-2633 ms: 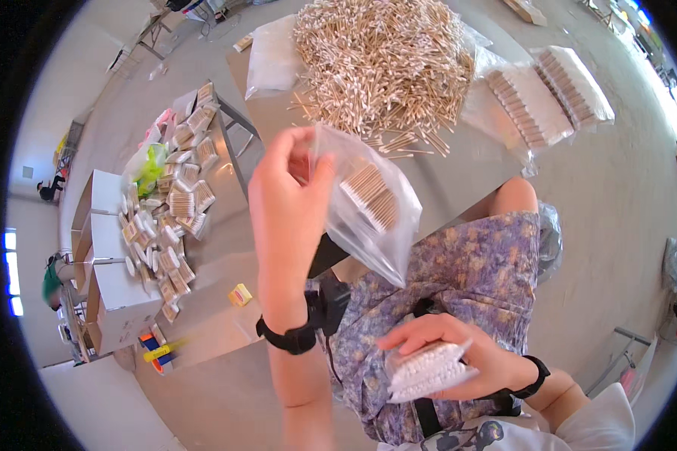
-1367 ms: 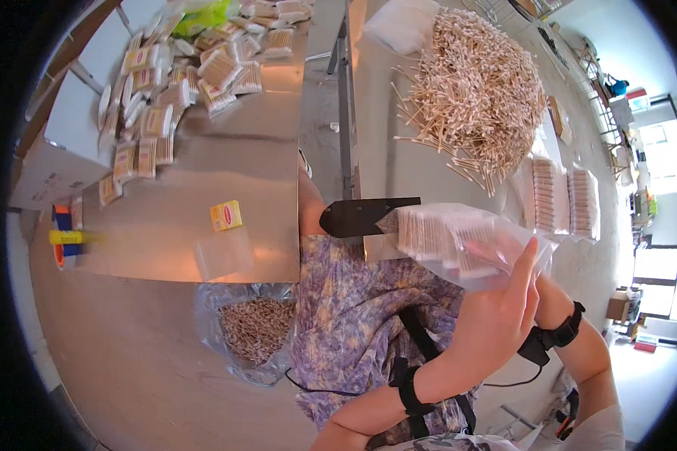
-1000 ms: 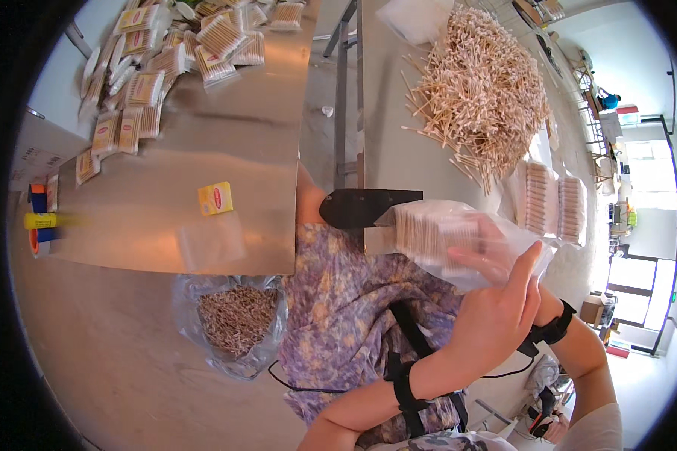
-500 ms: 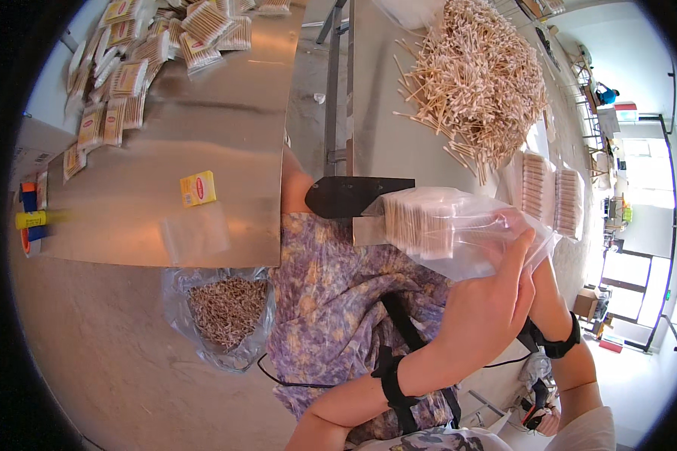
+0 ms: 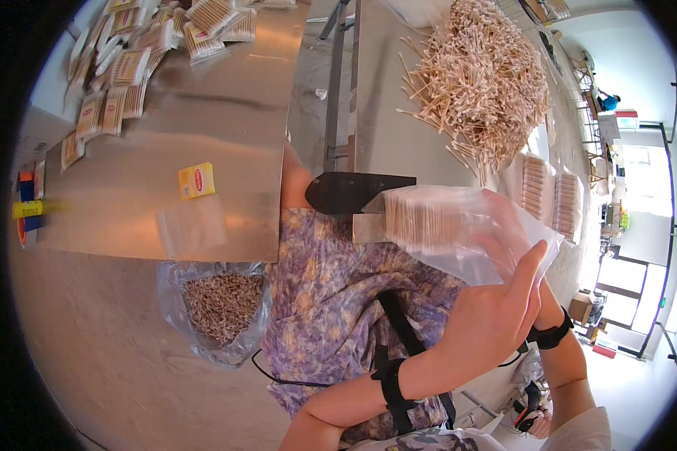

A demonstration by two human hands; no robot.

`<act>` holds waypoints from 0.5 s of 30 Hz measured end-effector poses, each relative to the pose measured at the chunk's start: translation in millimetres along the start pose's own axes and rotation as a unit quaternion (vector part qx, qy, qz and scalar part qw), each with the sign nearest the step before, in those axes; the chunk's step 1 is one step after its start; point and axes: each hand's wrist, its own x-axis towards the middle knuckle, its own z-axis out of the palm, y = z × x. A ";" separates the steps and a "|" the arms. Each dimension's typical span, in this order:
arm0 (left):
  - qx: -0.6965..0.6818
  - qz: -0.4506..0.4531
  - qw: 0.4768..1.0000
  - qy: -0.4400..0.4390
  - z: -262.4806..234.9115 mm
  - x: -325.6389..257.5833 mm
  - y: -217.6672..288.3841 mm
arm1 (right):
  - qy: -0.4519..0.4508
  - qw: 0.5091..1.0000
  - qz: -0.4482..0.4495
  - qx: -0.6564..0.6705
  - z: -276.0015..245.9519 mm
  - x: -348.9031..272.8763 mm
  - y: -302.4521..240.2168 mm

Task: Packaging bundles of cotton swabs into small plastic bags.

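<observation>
A clear plastic bag point(image 5: 459, 259) lies over the near end of the right-hand table, with packed rows of cotton swabs point(image 5: 421, 218) inside its left part. My left hand point(image 5: 496, 304) is closed on the bag's mouth at its right end, fingers against the film. My right hand point(image 5: 508, 229) is seen only hazily through the plastic, in or behind the bag's mouth; its fingers cannot be made out. A flat black plate point(image 5: 350, 193) with a rounded end sits at the bag's left end. Two packed blocks of swabs point(image 5: 534, 184) lie just beyond my hands.
A big heap of loose cotton swabs point(image 5: 489, 83) covers the far right table. The left metal table point(image 5: 226, 128) bears many filled swab packs point(image 5: 132, 68), a yellow card point(image 5: 196, 180) and a flat clear bag point(image 5: 192, 229). Below it hangs an open bag of swabs point(image 5: 224, 304).
My right hand shows fainter through the film and sits further over the bag's inner part. My left hand stays at the mouth, slightly lower. The swab rows stay in place.
</observation>
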 end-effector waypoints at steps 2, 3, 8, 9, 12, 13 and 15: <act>0.003 0.003 1.000 0.003 -0.5 0.0 -0.6 | 0.007 1.000 -0.013 0.009 2.1 0.4 0.9; 0.013 -0.002 1.000 0.001 -2.5 0.5 -1.9 | 0.011 1.000 -0.019 0.013 0.5 51.4 23.8; 0.002 0.011 1.000 0.002 -6.1 7.7 0.9 | 0.030 0.999 -0.036 0.009 -8.7 12.5 7.5; -0.057 0.004 0.998 0.016 -8.6 10.4 1.4 | 0.034 0.999 -0.035 0.007 -10.1 29.8 13.0; -0.123 -0.063 0.978 0.157 -34.5 5.7 -28.9 | 0.055 0.995 -0.066 0.045 12.3 57.0 12.4; -0.064 -0.065 0.982 0.168 -47.0 14.2 -37.1 | 0.061 0.995 -0.066 0.045 10.4 53.9 13.5; -0.007 -0.067 0.982 0.175 -65.4 26.9 -62.7 | 0.104 0.949 0.046 0.294 22.4 50.2 -1.1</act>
